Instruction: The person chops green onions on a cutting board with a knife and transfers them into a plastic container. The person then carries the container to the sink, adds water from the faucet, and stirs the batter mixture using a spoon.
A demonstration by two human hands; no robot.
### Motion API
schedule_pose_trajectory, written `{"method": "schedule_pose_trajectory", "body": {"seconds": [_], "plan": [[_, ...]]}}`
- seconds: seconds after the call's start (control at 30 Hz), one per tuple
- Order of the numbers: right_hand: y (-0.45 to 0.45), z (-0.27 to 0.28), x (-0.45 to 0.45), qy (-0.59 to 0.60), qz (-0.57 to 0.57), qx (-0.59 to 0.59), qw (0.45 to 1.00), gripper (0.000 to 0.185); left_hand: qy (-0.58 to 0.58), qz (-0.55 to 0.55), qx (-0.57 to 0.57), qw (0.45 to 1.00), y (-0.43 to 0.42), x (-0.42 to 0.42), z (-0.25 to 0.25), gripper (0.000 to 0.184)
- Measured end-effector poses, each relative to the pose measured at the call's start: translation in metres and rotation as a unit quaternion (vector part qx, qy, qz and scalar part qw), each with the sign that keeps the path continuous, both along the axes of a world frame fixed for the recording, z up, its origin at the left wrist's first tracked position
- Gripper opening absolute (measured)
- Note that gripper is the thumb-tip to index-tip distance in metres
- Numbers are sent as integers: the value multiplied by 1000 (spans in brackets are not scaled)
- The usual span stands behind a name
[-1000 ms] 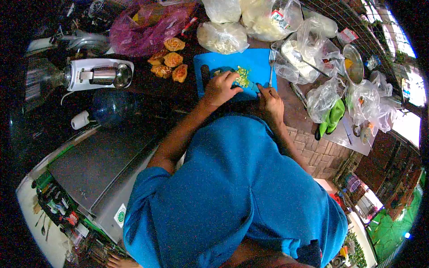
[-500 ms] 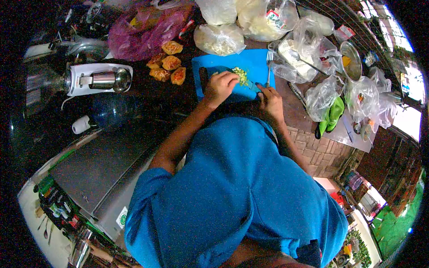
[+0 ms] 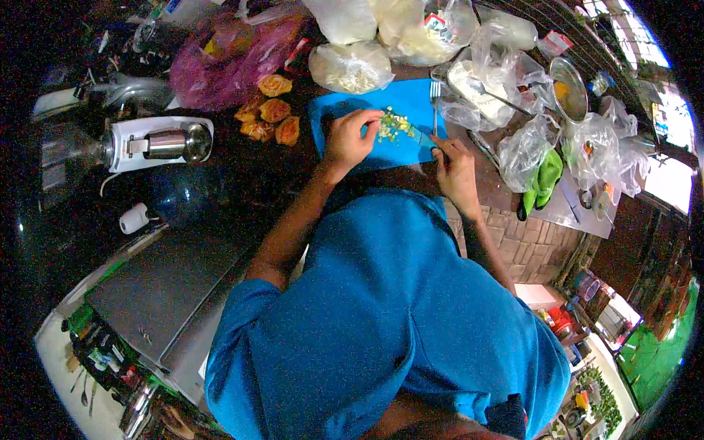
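The right hand [image 3: 459,172] is nearest, just off the near right corner of the board. Its grip is closed on the handle of a small knife [image 3: 423,138], whose blade points up and left over the blue board [image 3: 414,92]. The knife looks light, thin and stiff; the handle is the place to hold it, clear of the edge. The left hand [image 3: 348,145] is over the board's left part, palm down, with thumb and forefinger slightly bent and a small gap between them lower down. Its fingertips reach the left side of the chopped bits [image 3: 394,126]; whether they pinch any, I cannot tell.

The bits, pale and green, lie loose in the middle of the board between fingertips and blade. They look very light, soft and perhaps damp, so they could cling or scatter; they would gather best from the sides, between fingers and the flat of the blade. The board seems thin and fairly firm, and lies flat on the counter [image 3: 488,187].

A fork [image 3: 435,99] rests along the board's right edge, tines away from the person. Past the left edge are orange pastries [image 3: 275,111], and touching or just beyond the far edge is a clear bag [image 3: 350,67].
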State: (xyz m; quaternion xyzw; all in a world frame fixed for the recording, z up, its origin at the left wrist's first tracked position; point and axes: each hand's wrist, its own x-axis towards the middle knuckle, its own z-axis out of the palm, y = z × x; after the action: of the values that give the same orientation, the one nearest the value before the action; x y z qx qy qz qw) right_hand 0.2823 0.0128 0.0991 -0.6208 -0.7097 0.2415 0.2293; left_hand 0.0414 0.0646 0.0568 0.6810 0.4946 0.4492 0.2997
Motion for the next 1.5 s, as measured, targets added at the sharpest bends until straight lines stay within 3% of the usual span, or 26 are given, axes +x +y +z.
{"method": "schedule_pose_trajectory", "body": {"seconds": [0.07,0.17,0.23,0.33,0.57,0.63,0.87,1.13,1.23,1.5], "plan": [[0,7,1,2,-14,-21,1000,26,0,-16,-22,1000,3,3,6,10],[1,14,2,11,-1,35,999,25,35,-33,22,999,8,2,7,9],[1,21,2,46,-31,-28,998,27,59,-12,11,998,11,1,3,12],[3,23,5,30,-17,-9,999,27,28,13,-12,999,9,4,10,11],[5,35,9,29,-22,10,999,27,60,-20,30,998,17,-3,-18,15],[8,39,13,22,-34,-6,999,27,59,-22,-25,998,17,-1,0,18],[13,42,38,4,-41,33,999,24,62,-42,-46,996,22,13,9,18],[28,19,100,9,-140,54,989,26,62,-75,-22,995,31,30,12,15],[37,25,111,-104,-152,89,979,25,58,-80,-18,995,35,33,7,14],[38,5,116,-135,-177,171,960,39,78,-80,12,994,31,30,-4,14]]}}
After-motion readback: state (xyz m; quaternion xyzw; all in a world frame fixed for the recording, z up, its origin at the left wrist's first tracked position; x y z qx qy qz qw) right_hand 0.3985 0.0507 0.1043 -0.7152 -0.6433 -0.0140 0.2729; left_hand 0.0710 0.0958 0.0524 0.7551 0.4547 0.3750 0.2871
